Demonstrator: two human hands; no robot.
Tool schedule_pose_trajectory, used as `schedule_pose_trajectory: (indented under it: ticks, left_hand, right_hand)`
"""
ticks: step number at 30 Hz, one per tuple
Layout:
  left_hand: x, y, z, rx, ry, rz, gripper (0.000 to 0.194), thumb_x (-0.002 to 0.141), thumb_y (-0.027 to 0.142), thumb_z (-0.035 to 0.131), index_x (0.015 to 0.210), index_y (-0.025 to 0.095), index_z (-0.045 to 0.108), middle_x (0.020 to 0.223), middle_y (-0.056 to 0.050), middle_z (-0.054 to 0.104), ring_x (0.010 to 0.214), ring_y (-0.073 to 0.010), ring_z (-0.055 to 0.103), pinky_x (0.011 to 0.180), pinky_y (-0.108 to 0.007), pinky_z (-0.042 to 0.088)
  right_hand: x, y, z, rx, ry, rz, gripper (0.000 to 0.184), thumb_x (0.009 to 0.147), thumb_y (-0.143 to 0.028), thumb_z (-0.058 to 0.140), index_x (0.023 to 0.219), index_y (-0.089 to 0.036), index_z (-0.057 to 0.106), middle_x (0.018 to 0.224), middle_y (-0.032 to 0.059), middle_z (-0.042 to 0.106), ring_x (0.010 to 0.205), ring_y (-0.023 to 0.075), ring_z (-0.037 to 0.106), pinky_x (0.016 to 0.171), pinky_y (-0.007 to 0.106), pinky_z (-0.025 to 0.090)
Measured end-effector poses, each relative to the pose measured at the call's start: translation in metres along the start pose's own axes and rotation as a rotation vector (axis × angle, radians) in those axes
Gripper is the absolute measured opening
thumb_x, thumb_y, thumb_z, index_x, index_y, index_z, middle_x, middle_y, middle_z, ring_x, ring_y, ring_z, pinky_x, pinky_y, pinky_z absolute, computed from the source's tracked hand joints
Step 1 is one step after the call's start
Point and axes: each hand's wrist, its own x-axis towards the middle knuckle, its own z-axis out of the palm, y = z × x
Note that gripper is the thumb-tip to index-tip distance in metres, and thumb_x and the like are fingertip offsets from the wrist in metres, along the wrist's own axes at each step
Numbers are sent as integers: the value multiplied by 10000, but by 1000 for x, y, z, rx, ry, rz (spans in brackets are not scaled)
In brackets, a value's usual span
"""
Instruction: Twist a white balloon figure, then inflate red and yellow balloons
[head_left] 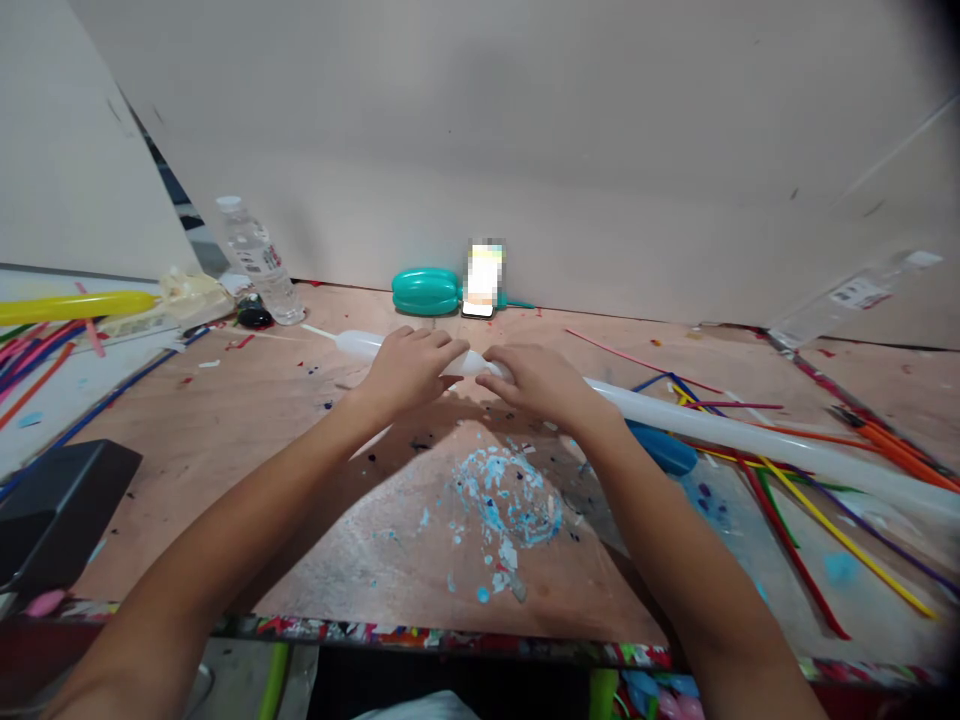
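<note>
Bare forearms (232,535) reach to the left hand (412,366) and right hand (538,383), both apparently pinching the white modelling balloon (675,417), which lies crosswise, its longer stretch running off rightward.

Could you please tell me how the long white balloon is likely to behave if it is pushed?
The white balloon looks inflated, so it is probably very light for its size. It seems apt to bend at the narrowed spot between the left hand and right hand. Its smooth, rounded length might roll if released.
</note>
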Motion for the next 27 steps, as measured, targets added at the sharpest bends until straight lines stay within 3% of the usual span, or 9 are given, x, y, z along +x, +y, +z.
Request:
schedule_pose_trajectory:
  ticks: [5,12,18,24,27]
  left_hand:
    - [-1,-3,-3,-9,28,-18,369,881,387,582,1227,262,561,1111,-53,678,968,-243,607,810,-362,384]
    - [-1,-8,-6,0,91,-44,346,892,320,557,1225,226,567,1172,-78,658,1044,-261,576,879,-395,373]
    - [-1,-8,-7,-27,89,-31,340,888,305,554,1220,236,573,1163,-76,664,1055,-266,567,905,-411,369]
    - [-1,-14,-7,-102,51,-72,373,890,334,519,1241,217,564,1171,-101,654,1044,-275,588,873,-408,402]
    - [-1,-17,-13,-302,9,-111,397,884,399,522,1230,207,561,1166,-102,652,1023,-269,600,849,-399,431]
  right_hand:
    - [-1,1,-3,-2,26,10,270,949,-382,447,1006,-204,641,979,63,715,873,229,634,700,326,399]
    - [0,0,-4,31,94,11,303,961,-372,414,1099,-201,623,1034,63,694,929,221,620,764,329,413]
    - [2,-2,-3,-22,133,24,284,943,-326,439,1051,-203,672,991,60,693,903,217,625,736,318,410]
    - [-1,3,-7,8,135,38,363,945,-454,451,1172,-239,635,1078,62,695,944,241,628,770,347,432]
    - [-2,7,-11,43,134,71,415,924,-523,469,1175,-230,620,1091,73,694,953,261,627,775,365,442]
